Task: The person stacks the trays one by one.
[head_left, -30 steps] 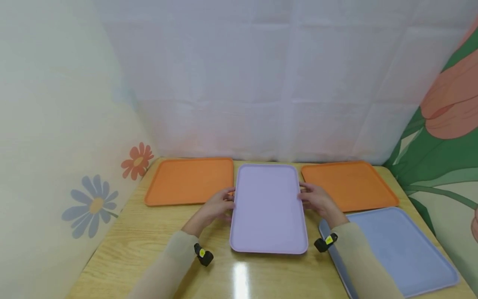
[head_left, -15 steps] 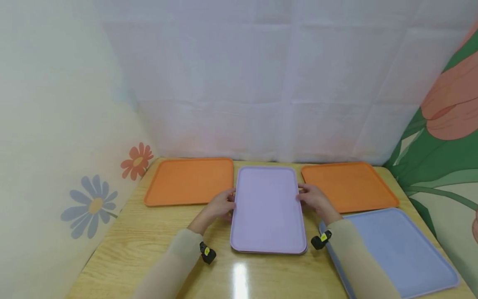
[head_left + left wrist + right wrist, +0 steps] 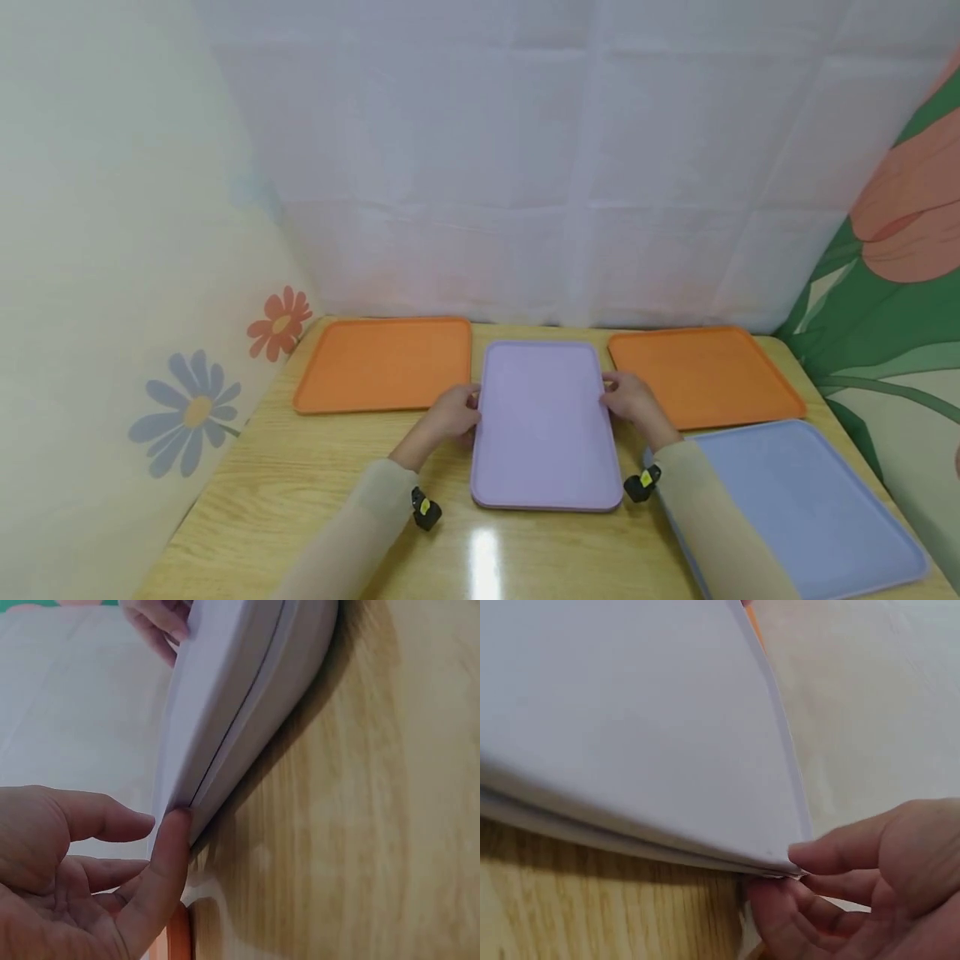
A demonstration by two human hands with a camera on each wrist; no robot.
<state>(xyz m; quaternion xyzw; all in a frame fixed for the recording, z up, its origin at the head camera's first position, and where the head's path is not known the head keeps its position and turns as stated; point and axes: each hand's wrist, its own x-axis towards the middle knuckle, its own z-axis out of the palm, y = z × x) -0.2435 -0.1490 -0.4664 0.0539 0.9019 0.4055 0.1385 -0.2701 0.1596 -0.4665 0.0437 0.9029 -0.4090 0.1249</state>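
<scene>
Two light purple trays lie stacked at the middle of the table, the upper purple tray (image 3: 546,425) resting almost squarely on the lower one. Both wrist views show a thin dark seam between their rims; the lower purple tray (image 3: 259,712) is seen only by its side. My left hand (image 3: 453,414) holds the left long edge, a fingertip against the seam and the thumb close to the rim. At the right long edge, my right hand (image 3: 630,400) pinches the rim, with its thumb (image 3: 832,847) on top and fingers curled underneath.
An orange tray (image 3: 386,364) lies at the back left of the wooden table (image 3: 285,492). Another orange tray (image 3: 705,375) is at the back right, close to my right hand. A blue tray (image 3: 802,500) lies under my right forearm. A white cloth (image 3: 450,167) hangs behind.
The upper purple tray has come slightly toward me and down over the lower one, whose edge showed a little more half a second ago. Both hands moved with it.
</scene>
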